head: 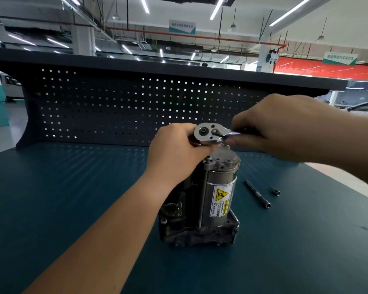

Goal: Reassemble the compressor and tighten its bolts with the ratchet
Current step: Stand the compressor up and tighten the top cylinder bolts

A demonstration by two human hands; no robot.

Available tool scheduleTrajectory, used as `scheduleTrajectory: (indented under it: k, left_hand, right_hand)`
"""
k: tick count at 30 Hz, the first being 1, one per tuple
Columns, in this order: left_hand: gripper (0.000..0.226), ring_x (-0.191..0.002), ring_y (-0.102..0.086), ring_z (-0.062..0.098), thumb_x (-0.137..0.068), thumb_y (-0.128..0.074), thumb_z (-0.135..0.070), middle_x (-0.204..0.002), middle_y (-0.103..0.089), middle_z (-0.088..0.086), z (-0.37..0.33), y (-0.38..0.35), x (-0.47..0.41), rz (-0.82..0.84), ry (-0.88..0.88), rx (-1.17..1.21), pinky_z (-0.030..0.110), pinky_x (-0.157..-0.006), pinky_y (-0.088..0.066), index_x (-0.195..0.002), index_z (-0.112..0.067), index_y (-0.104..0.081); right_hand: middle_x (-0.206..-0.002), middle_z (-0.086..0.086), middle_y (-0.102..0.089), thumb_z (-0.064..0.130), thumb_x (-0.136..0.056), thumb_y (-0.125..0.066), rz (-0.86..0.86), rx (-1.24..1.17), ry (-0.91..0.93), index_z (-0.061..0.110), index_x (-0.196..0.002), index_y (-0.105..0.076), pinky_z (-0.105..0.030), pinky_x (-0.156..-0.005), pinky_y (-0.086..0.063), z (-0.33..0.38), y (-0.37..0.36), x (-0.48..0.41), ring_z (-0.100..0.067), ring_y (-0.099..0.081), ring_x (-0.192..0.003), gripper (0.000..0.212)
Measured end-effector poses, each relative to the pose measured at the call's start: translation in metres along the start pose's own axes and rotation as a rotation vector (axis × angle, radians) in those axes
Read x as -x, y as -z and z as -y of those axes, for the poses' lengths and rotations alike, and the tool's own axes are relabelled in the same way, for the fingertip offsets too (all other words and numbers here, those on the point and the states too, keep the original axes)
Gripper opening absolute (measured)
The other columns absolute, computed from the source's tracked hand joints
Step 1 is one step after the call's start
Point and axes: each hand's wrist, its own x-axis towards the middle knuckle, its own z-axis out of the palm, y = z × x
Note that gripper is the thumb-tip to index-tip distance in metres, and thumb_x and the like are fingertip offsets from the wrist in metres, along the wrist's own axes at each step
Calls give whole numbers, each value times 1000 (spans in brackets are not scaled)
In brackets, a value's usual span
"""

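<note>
Both hands hold one ratchet point(208, 133) atop the single compressor point(218, 198), which stands upright mid-surface point(72, 198). The left hand point(179, 149) wraps its head. The right hand point(285, 126) grips the handle, hiding it. One extension bar point(257, 194) and one small socket point(275, 191) lie to the compressor's right. A dark pegboard point(115, 102) backs the surface in a workshop hall.

We log a dark teal bench top point(72, 209) backed by a dark pegboard panel point(115, 107). Light shows through its square holes, and a flat dark shelf point(136, 64) caps it. Behind it we see a big workshop hall with a white ceiling, long strip lights point(218, 7), pendant lamps point(233, 28) and a white pillar point(81, 39). There is a hanging sign point(182, 27) whose text we cannot read. A red banner point(327, 70) is at far right. A white van point(11, 85) stands at left on the glossy grey floor point(17, 117), and a white car point(363, 106) at right.
</note>
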Motion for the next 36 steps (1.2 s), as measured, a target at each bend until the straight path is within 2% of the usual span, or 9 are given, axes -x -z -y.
scheduleTrajectory:
  k: [3,7,12,15,19,23,26,29,36]
  left_hand:
    - [15,-74,-67,4,-74,-77,-34,-77,-72,-12,-1,2,-1,15,-3,58,36,-71,-57,-86,-26,-73]
    - [3,-75,-69,7,-81,-69,-25,-77,-73,-9,1,8,-1,38,-26,316,25,-72,-56,-82,-26,-71]
    - [23,-78,-70,5,-87,-62,-7,-77,-73,-15,6,12,1,146,-60,283,17,-73,-53,-83,-29,-68]
    - [20,-77,-70,7,-84,-69,-12,-79,-73,-9,4,10,1,136,-65,256,23,-73,-56,-80,-31,-68]
    - [19,-73,-69,2,-83,-69,-12,-73,-71,-16,4,9,1,113,-58,256,15,-68,-53,-78,-30,-68]
    - [13,-69,-68,4,-84,-67,-11,-74,-72,-10,4,9,1,123,-66,250,21,-68,-55,-81,-23,-68]
    - [12,-68,-68,7,-84,-66,-9,-76,-72,-8,5,10,1,143,-78,254,27,-70,-57,-84,-21,-68]
    - [14,-67,-67,4,-84,-67,-8,-74,-71,-10,5,11,1,152,-91,264,23,-68,-56,-83,-22,-67]
    - [14,-80,-71,14,-80,-72,-9,-81,-74,-2,6,12,1,171,-66,260,39,-79,-57,-88,-20,-68]
  right_hand:
    - [-65,13,-48,65,-73,-23,25,-41,-101,29,-89,-63,-23,-47,-27,6,6,1,-2,-42,-60,56]
    - [-60,13,-50,68,-71,-25,-19,-201,-131,33,-72,-56,-26,-49,-33,0,15,4,-2,-47,-60,47]
    - [-48,10,-51,73,-60,-20,54,-328,-165,34,-61,-54,-30,-57,-43,-2,6,6,-2,-48,-55,51]
    - [-50,25,-54,74,-59,-21,60,-344,-159,31,-63,-60,-26,-52,-39,-5,5,5,-3,-51,-52,58]
    - [-56,47,-46,76,-56,-17,82,-351,-112,36,-60,-54,-22,-50,-32,-4,7,3,17,-49,-62,55]
    - [-55,45,-47,76,-57,-17,84,-371,-91,36,-60,-54,-7,-52,-36,-5,10,3,20,-48,-62,55]
    - [-59,43,-50,76,-57,-16,69,-360,-95,35,-61,-56,-12,-49,-31,-6,9,3,20,-48,-66,58]
    - [-56,12,-60,76,-57,-17,32,-326,-104,26,-67,-63,-18,-54,-34,-8,7,5,15,-50,-71,69]
    - [-50,10,-51,75,-58,-18,29,-312,-114,30,-63,-59,-19,-54,-35,-4,7,7,13,-50,-69,61]
